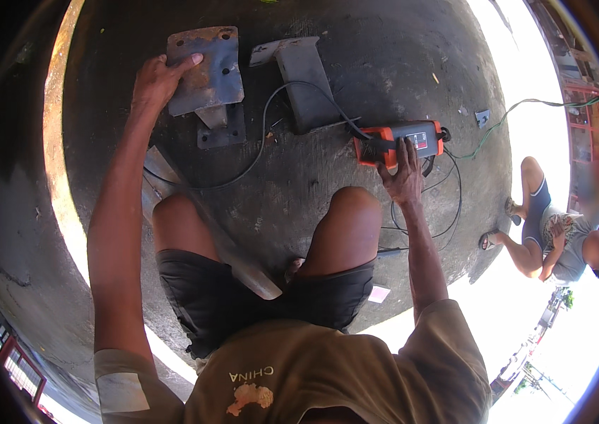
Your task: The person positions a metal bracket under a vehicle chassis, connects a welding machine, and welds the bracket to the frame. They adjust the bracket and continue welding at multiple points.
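Observation:
My left hand (158,83) is closed on the left edge of a square steel plate (222,79) with bolt holes and rust patches, its thumb lying on top. The plate is the upper face of a bracket, with a short stem and a second plate (223,134) partly hidden beneath it. At the right, my right hand (405,177) lies on an orange and grey portable welding machine (419,136), fingers stretched out over its top. A black cable (265,131) loops from the machine toward my left knee.
A bent steel piece (306,81) lies between bracket and machine. A long metal bar (232,258) runs between my legs. Green wire (501,120) and thin black cables (457,205) trail around the machine. Another person (561,233) sits at the far right on the concrete floor's edge.

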Available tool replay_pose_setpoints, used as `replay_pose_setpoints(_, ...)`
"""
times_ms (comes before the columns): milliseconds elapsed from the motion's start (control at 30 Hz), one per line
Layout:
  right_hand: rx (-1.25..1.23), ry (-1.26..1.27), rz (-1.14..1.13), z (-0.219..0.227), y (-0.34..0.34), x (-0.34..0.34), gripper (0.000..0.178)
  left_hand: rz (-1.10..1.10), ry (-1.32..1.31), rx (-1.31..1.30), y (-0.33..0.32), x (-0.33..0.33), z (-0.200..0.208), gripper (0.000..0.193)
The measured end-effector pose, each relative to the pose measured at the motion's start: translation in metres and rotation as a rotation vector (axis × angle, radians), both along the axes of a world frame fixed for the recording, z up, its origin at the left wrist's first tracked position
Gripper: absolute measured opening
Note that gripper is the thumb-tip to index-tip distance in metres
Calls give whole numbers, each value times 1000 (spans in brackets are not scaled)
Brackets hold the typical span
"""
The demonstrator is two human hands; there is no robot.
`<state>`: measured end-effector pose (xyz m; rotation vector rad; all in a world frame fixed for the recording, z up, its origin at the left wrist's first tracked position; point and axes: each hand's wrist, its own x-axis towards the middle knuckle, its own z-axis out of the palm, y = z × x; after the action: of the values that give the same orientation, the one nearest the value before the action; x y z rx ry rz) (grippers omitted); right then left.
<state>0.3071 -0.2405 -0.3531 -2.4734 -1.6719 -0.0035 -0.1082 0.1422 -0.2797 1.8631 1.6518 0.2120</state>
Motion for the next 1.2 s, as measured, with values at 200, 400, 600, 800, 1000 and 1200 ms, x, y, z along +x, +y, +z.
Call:
replay_pose_setpoints(200, -42, -145, -209, -27, 13, -17, 81, 31, -23, 243, -3, 2, -22, 108)
replay_pose_setpoints(400, -41, -80, -214, -15, 18, -20, 76, -6, 31, 99, -2, -7, -13, 112)
replay_pose_setpoints(600, -19, -38, -311, -5, 31, -28, 71, 31, 120, 168, -17, -2, 1, 116)
replay_pose_setpoints(800, 22, 26, -312, 5, 31, -32, 72, 86, -102, 332, -74, -44, 33, 96)
replay_pose_setpoints(1000, 243, 364, -404, 21, -23, -118, 60, 80, -83, 290, -141, -144, 13, 78)
replay_pose_setpoints(1200, 83, 776, -494, 14, -136, -197, 33, 119, -9, 101, -172, -214, -14, 71)
